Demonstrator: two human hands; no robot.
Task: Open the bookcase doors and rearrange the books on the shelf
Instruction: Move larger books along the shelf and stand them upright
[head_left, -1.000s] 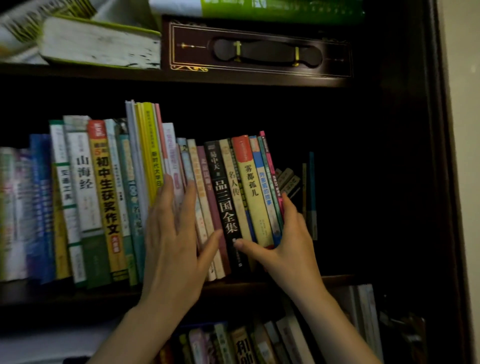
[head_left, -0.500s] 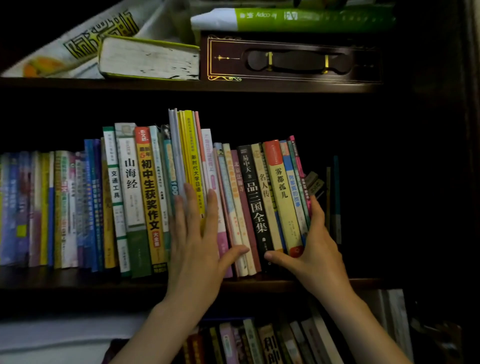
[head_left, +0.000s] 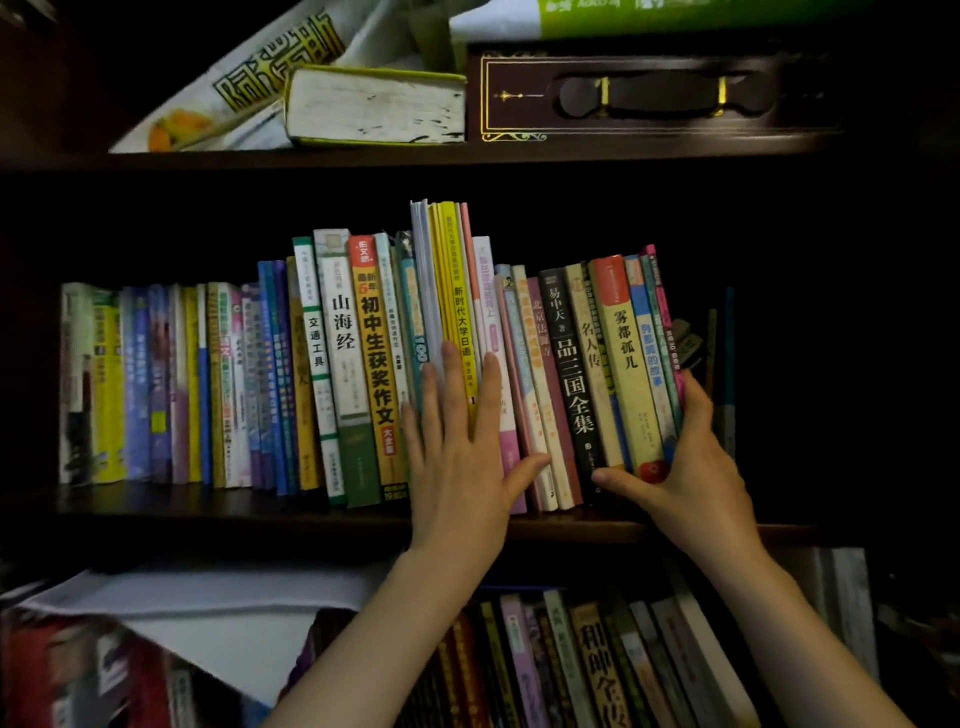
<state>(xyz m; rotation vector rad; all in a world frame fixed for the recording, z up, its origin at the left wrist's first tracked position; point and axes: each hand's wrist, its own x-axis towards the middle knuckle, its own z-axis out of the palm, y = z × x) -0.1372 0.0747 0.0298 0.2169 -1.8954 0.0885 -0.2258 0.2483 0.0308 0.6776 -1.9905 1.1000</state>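
A row of upright books (head_left: 337, 364) fills the middle shelf (head_left: 260, 512) of a dark wooden bookcase. My left hand (head_left: 457, 447) lies flat, fingers spread, against the spines of the tall yellow and pink books (head_left: 457, 270). My right hand (head_left: 680, 462) cups the right end of a leaning group of books (head_left: 597, 364), thumb across the spines in front and fingers around the outermost book's side. That group tilts slightly left. The doors are out of view.
The upper shelf (head_left: 467, 156) holds a thick book lying flat (head_left: 374, 106), a dark ornate box (head_left: 649, 96) and leaning papers. A lower shelf carries more books (head_left: 597, 660) and white paper (head_left: 208, 608). Right of my right hand the middle shelf is dark, with thin objects (head_left: 724, 353) standing there.
The view has shifted left, showing more books on the left of the row. Both hands stay on the same books, with the right-hand group pressed a little closer to the row.
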